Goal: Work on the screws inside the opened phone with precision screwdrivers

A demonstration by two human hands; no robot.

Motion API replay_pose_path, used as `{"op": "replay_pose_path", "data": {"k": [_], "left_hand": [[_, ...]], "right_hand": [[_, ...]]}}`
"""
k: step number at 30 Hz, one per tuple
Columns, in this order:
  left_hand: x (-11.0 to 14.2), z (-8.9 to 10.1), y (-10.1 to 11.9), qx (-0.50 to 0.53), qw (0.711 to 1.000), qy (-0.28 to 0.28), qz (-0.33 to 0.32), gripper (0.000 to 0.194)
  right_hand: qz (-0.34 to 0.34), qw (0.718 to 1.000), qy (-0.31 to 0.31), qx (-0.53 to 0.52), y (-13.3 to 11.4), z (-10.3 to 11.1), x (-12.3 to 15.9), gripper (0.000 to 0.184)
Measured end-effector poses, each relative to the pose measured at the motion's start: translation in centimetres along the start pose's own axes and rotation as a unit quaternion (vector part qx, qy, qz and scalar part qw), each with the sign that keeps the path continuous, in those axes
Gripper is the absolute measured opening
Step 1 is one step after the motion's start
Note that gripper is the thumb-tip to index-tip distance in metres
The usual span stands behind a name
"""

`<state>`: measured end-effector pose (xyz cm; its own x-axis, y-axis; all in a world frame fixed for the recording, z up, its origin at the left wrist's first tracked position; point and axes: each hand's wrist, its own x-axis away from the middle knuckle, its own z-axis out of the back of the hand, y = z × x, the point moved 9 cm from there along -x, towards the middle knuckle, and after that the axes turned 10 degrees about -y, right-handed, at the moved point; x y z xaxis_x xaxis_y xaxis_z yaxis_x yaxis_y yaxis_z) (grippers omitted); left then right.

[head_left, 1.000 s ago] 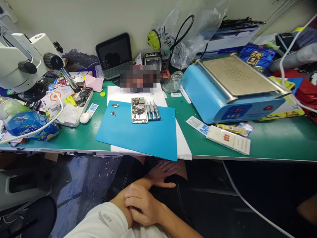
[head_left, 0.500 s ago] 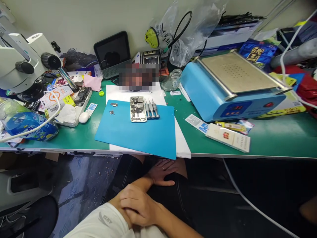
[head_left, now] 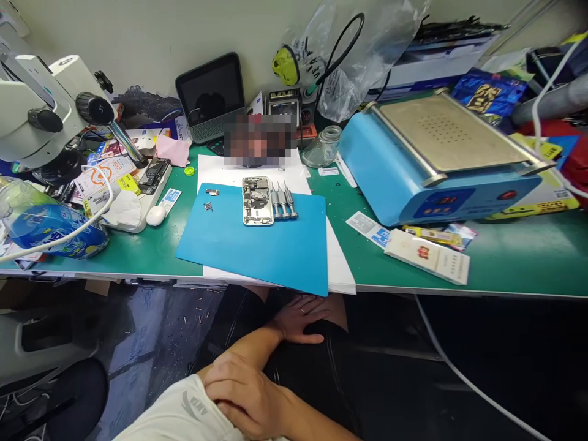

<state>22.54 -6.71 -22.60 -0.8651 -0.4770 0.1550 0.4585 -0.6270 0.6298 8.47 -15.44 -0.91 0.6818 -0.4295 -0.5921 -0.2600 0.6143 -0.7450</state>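
Note:
Resting flat on my bare knee, my left hand (head_left: 301, 318) has its fingers spread and wears a ring. My right hand (head_left: 250, 392) lies across my left arm (head_left: 248, 350) at the hem of the white sleeve (head_left: 179, 407), with its fingers curled over the arm. Ahead on the blue mat (head_left: 257, 254) is an opened phone (head_left: 258, 201) with its inner parts showing. Several grey screwdrivers (head_left: 284, 202) stand close along its right side. Two small loose parts, a connector piece (head_left: 212, 192) and a metal bracket (head_left: 208, 207), lie to its left.
A blue heating-plate machine (head_left: 441, 159) takes up the right, with a cigarette pack (head_left: 428, 256) before it. A microscope (head_left: 55, 122) and a blue bottle (head_left: 57, 226) crowd the left. A glass jar (head_left: 324, 147) and a smart display (head_left: 211, 95) stand behind.
My right hand has slid left along my left arm, up to the sleeve hem. The left hand stays on the knee. The view has shifted slightly.

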Motion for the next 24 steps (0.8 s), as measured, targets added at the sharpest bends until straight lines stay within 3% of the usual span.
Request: {"op": "replay_pose_path", "data": {"k": [3, 10, 12, 15, 20, 24], "left_hand": [[-0.1, -0.5, -0.1, -0.012, 1.0, -0.001, -0.002, 0.042], [0.0, -1.6, -0.3, -0.044, 0.999, 0.005, -0.011, 0.04], [-0.1, -1.8, -0.4, -0.053, 0.998, 0.007, -0.015, 0.04], [-0.2, -2.0, -0.4, -0.066, 0.998, 0.005, -0.018, 0.044], [-0.1, -2.3, -0.5, -0.082, 0.996, -0.003, -0.015, 0.043], [0.0, -2.3, -0.5, -0.089, 0.996, -0.007, -0.008, 0.044]], "right_hand": [[0.001, 0.999, 0.012, 0.037, 0.2, 0.6, 1.2, 0.026], [-0.088, 0.991, 0.044, 0.091, 2.7, 2.3, 6.4, 0.022], [-0.099, 0.99, 0.049, 0.084, 2.5, 2.1, 5.9, 0.022], [-0.086, 0.994, 0.04, 0.054, 1.6, 1.3, 3.1, 0.024], [0.017, 1.0, 0.001, -0.006, -0.4, 0.2, -2.5, 0.02], [0.054, 0.998, 0.012, 0.005, 0.0, 0.3, -1.6, 0.018]]}}
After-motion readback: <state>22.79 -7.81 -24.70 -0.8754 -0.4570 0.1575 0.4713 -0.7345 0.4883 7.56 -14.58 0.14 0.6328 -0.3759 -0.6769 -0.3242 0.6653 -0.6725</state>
